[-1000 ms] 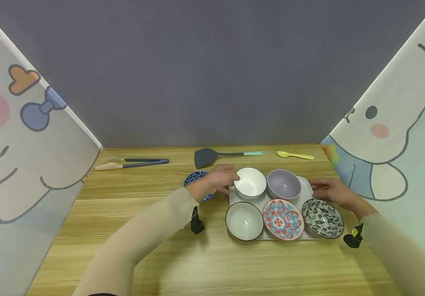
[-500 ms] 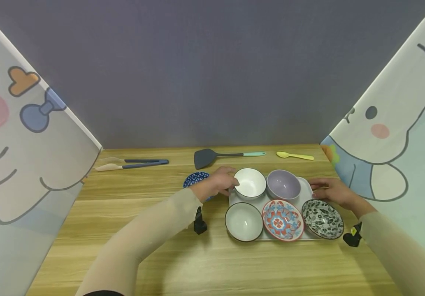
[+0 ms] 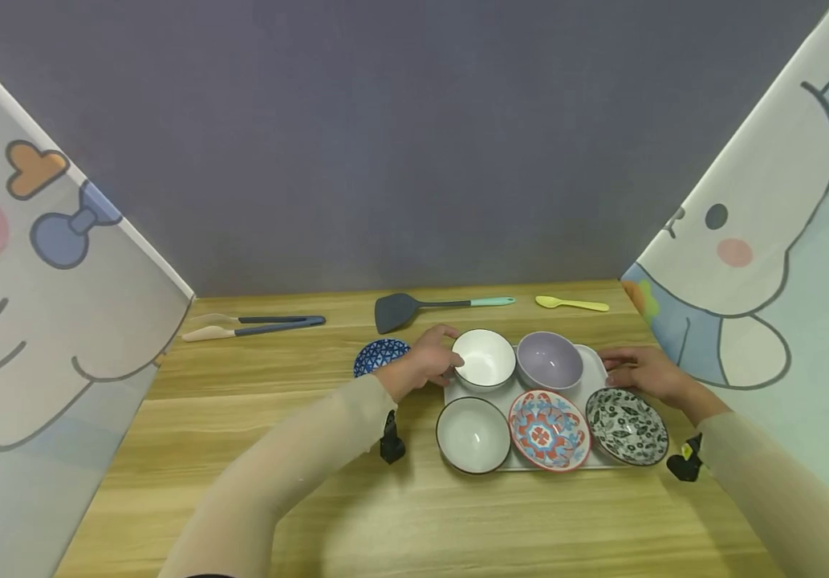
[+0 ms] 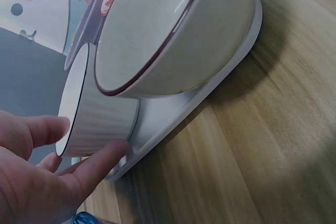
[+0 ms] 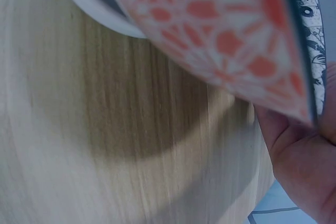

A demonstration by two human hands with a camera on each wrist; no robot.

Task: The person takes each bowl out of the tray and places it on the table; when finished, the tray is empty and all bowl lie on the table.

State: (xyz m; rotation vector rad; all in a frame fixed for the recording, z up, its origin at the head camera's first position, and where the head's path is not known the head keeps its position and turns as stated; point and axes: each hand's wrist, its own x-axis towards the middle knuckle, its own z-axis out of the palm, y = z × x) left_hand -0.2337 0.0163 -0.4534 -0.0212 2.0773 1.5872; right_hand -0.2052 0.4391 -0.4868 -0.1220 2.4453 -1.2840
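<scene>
My left hand (image 3: pixel 421 360) holds the white bowl (image 3: pixel 485 359) at the tray's back left. In the left wrist view the thumb (image 4: pixel 52 128) hooks over its thin dark rim, and a finger (image 4: pixel 107 161) lies along its outside near the tray edge. My right hand (image 3: pixel 648 373) rests its fairly straight fingers at the right edge of the white tray (image 3: pixel 591 361). Nearest to it is a black-and-white floral bowl (image 3: pixel 627 427), its orange-patterned outside filling the right wrist view and hiding those fingertips. A purple bowl (image 3: pixel 550 360), a red-and-blue patterned bowl (image 3: pixel 549 430) and a dark-rimmed off-white bowl (image 3: pixel 473 435) share the tray.
A blue patterned bowl (image 3: pixel 379 356) sits left of the tray, partly behind the left hand. Along the back of the table lie tongs (image 3: pixel 262 325), a spatula (image 3: pixel 396 311) and a yellow spoon (image 3: pixel 571 304). Printed panels flank both sides, with a grey backdrop behind.
The left hand has shifted slightly at the white bowl, its wrist drawing a little nearer, uncovering more of the blue bowl. The right hand keeps its place; the whole view shifts slightly.
</scene>
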